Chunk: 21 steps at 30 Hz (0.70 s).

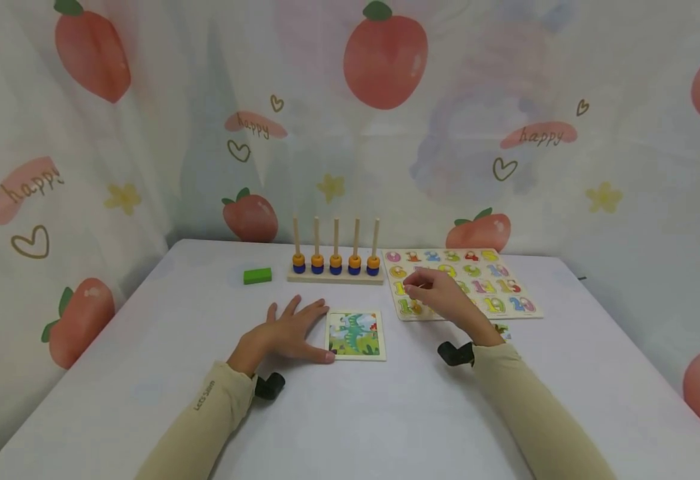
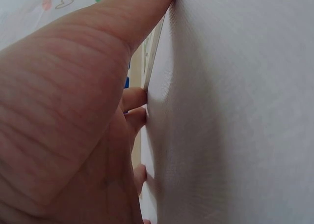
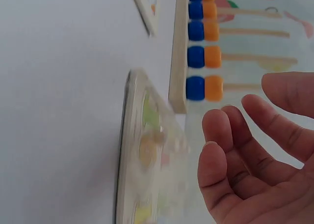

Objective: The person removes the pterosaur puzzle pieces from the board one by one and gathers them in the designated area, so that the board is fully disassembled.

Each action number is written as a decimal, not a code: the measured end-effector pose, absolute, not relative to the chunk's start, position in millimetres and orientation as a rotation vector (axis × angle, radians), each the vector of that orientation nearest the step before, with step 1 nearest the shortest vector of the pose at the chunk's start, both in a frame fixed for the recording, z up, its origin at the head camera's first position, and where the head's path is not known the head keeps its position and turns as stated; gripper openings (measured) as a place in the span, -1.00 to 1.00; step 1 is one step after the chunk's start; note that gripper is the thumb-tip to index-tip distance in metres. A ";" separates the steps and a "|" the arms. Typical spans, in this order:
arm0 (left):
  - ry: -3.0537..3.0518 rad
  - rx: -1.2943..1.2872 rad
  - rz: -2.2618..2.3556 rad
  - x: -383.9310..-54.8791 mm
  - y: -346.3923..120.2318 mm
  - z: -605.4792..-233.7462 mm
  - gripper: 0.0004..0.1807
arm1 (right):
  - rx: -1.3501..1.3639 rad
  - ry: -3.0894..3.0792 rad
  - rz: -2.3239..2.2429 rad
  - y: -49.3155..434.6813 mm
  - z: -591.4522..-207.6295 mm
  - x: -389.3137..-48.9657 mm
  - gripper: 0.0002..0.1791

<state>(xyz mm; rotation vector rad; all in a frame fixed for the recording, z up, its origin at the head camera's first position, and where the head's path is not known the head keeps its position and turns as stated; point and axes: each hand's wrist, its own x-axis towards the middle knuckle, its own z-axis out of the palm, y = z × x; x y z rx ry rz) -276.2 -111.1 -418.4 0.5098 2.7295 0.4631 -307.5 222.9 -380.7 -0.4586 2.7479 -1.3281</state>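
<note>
My left hand is spread on the table beside a small dinosaur picture puzzle. Its thumb touches the puzzle's lower left corner and a fingertip reaches the upper left one. In the left wrist view, the thumb and the fingertips come down by the pale frame edge. Above the number puzzle board hovers my right hand, its fingers loosely bent and nothing between them. The right wrist view shows the same bent, bare fingers beside the board with its small peg knob.
Behind the dinosaur puzzle stands a wooden stand of upright rods with orange and blue beads. A green block lies left of it. Under the right wrist, a small colourful piece partly shows. A printed curtain hangs behind the table.
</note>
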 end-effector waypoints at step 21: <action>2.723 0.518 0.470 -278.0 -112.7 -421.9 0.23 | -0.626 2.605 -1.391 157.6 -387.6 -300.8 -0.73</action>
